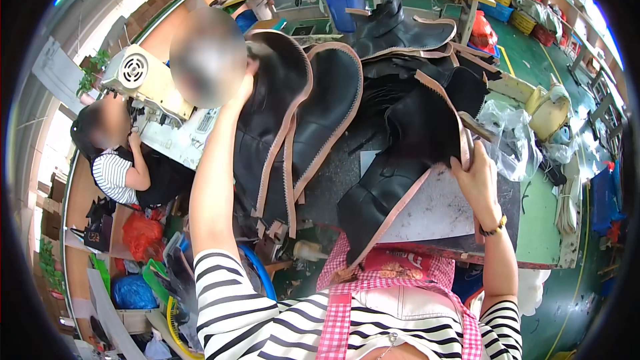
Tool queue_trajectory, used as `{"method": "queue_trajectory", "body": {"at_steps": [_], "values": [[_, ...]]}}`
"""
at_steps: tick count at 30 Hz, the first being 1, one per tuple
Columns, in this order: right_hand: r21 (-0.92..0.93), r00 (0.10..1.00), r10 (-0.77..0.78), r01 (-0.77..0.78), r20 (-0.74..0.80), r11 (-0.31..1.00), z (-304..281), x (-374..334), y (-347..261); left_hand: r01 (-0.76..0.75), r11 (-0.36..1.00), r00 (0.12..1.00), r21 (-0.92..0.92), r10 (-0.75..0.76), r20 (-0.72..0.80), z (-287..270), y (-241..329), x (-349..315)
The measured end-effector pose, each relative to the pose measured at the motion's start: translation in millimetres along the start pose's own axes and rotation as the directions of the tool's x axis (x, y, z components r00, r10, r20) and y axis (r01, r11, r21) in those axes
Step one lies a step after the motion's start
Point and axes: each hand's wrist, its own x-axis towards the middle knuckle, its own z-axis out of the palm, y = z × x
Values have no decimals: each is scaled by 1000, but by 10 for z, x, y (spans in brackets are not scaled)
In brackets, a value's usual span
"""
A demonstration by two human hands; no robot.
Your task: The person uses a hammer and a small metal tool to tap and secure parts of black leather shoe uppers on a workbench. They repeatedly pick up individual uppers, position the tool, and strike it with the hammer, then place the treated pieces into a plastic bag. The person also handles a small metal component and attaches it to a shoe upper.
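Head view: I'm lifting one boot piece (280,113) in my closed left hand (248,80), right hand (475,177) pinching another (413,153) over the table (453,213); the stack (413,47) behind could be toppling.

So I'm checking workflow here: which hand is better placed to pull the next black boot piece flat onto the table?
Probably right: the right hand already grips the black boot piece at the table's edge; the left hand is raised, holding another upper.
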Motion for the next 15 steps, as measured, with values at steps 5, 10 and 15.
{"method": "queue_trajectory", "body": {"at_steps": [5,10,15], "values": [[265,962,243,-269,126,926,-756,-438,-37,-488,867,770,99,482,-419,-43,908,-523],[27,937,345,-347,54,938,-830,-917,454,469,377,792,-799,221,569,76,1925,-2130],[25,912,281,-287,-300,958,-1094,-963,570,791,194,582,-580,51,812,465,1805,-2913]]}}
